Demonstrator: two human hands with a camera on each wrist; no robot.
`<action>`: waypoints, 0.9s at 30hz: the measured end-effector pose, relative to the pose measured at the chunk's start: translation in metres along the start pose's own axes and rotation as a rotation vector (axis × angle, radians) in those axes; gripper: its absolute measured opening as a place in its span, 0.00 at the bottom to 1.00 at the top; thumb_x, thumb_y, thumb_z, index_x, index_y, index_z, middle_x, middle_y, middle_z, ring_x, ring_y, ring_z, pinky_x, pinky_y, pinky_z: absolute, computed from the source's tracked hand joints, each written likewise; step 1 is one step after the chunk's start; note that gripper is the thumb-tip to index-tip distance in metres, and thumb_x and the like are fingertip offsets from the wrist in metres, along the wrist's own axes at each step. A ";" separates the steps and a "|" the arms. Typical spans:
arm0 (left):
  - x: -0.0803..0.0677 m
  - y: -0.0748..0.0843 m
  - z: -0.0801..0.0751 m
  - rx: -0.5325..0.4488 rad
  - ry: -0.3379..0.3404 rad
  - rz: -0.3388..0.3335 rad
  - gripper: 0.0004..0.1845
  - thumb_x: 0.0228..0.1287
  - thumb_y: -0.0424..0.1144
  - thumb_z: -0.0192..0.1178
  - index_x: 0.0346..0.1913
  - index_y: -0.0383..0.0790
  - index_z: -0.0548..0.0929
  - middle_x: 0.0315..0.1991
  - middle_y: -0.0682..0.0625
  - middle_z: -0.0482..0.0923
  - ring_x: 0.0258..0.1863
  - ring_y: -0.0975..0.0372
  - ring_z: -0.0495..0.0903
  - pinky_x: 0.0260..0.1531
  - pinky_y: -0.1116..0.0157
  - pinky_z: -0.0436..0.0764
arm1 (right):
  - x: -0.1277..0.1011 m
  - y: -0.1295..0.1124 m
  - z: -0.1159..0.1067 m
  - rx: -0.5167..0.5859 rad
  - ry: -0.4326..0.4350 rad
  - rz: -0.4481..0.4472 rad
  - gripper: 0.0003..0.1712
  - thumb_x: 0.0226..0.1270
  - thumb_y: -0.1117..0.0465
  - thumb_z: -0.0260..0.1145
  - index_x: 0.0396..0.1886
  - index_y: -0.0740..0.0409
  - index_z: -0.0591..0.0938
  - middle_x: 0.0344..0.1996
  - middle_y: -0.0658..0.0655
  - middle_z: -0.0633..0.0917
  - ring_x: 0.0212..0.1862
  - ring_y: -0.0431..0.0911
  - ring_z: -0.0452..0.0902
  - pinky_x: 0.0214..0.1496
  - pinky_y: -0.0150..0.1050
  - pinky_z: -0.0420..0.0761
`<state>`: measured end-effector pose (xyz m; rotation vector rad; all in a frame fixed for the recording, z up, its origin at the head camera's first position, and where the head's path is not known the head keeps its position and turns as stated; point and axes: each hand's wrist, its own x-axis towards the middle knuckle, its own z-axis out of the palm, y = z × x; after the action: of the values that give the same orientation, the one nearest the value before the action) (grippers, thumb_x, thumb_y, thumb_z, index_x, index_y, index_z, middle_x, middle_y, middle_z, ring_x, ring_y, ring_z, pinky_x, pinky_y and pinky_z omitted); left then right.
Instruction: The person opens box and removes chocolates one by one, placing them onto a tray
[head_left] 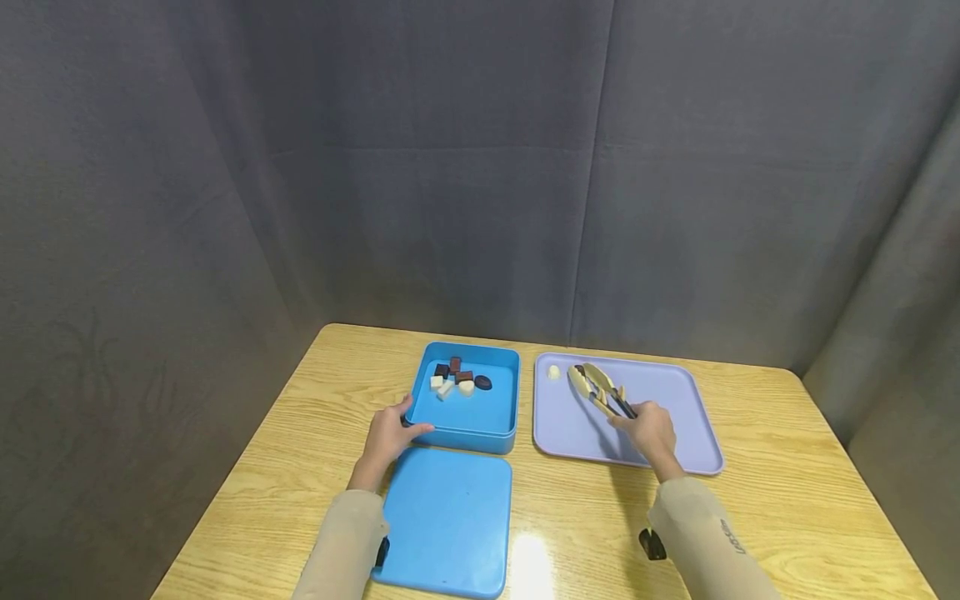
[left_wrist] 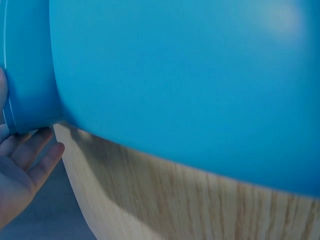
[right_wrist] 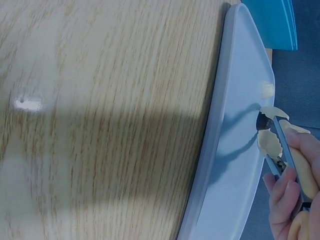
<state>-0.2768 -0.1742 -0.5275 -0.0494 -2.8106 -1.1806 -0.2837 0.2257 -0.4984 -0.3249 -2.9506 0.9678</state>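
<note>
Glossy wood-grain table (head_left: 787, 467), smooth plastic tray (head_left: 675, 392).

Blue box (head_left: 474, 417) and lid (head_left: 448, 521), lilac tray (head_left: 675, 417), cream tongs (head_left: 596, 387).

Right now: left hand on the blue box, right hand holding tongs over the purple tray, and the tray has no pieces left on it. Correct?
Not quite. The left hand touches the blue box and the right hand holds the tongs over the purple tray, but the tray is not bare: the head view shows one pale piece near its far left corner.
</note>
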 end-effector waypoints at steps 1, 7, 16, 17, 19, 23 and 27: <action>0.000 0.000 0.000 0.001 0.000 0.002 0.38 0.50 0.43 0.67 0.60 0.25 0.63 0.59 0.36 0.62 0.58 0.47 0.63 0.52 0.53 0.68 | 0.000 0.000 0.000 0.002 0.002 0.000 0.23 0.47 0.52 0.69 0.38 0.66 0.83 0.18 0.55 0.75 0.20 0.47 0.66 0.15 0.37 0.64; 0.000 0.000 0.001 0.002 0.005 0.009 0.38 0.50 0.43 0.66 0.60 0.25 0.63 0.59 0.36 0.62 0.58 0.47 0.63 0.52 0.53 0.68 | -0.001 0.003 0.003 0.004 -0.003 0.008 0.24 0.48 0.52 0.69 0.41 0.65 0.82 0.22 0.58 0.77 0.22 0.48 0.66 0.16 0.38 0.65; 0.000 -0.001 0.002 -0.004 0.010 0.007 0.38 0.50 0.42 0.67 0.60 0.26 0.63 0.59 0.36 0.62 0.58 0.47 0.63 0.51 0.53 0.68 | -0.004 0.001 0.005 0.009 0.002 0.036 0.28 0.47 0.52 0.70 0.45 0.65 0.80 0.20 0.57 0.77 0.21 0.48 0.68 0.16 0.38 0.66; 0.000 -0.001 0.002 -0.004 0.010 0.006 0.38 0.50 0.42 0.67 0.60 0.26 0.63 0.59 0.36 0.62 0.58 0.47 0.63 0.51 0.53 0.68 | -0.005 0.001 0.005 0.011 0.005 0.037 0.28 0.47 0.52 0.70 0.45 0.66 0.80 0.19 0.57 0.77 0.21 0.48 0.68 0.16 0.38 0.66; 0.000 -0.001 0.002 -0.003 0.012 0.007 0.38 0.50 0.42 0.67 0.60 0.26 0.63 0.59 0.36 0.62 0.58 0.47 0.63 0.51 0.53 0.68 | -0.005 0.001 0.006 0.014 0.010 0.039 0.28 0.47 0.52 0.70 0.46 0.65 0.80 0.19 0.56 0.76 0.21 0.48 0.68 0.16 0.38 0.65; -0.001 -0.001 0.002 0.003 0.016 0.014 0.38 0.50 0.42 0.67 0.60 0.25 0.63 0.59 0.36 0.63 0.58 0.47 0.63 0.51 0.53 0.68 | -0.007 0.001 0.008 0.015 0.024 0.038 0.29 0.47 0.51 0.70 0.47 0.65 0.80 0.21 0.57 0.76 0.23 0.49 0.67 0.16 0.38 0.65; -0.001 -0.001 0.002 0.005 0.020 0.025 0.38 0.49 0.42 0.67 0.59 0.24 0.64 0.58 0.35 0.63 0.57 0.47 0.63 0.51 0.53 0.69 | -0.007 0.003 0.009 0.020 0.034 0.039 0.30 0.47 0.51 0.70 0.48 0.65 0.79 0.24 0.59 0.78 0.25 0.50 0.68 0.17 0.39 0.65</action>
<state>-0.2761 -0.1737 -0.5295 -0.0713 -2.7872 -1.1626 -0.2770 0.2213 -0.5066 -0.3954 -2.9120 0.9854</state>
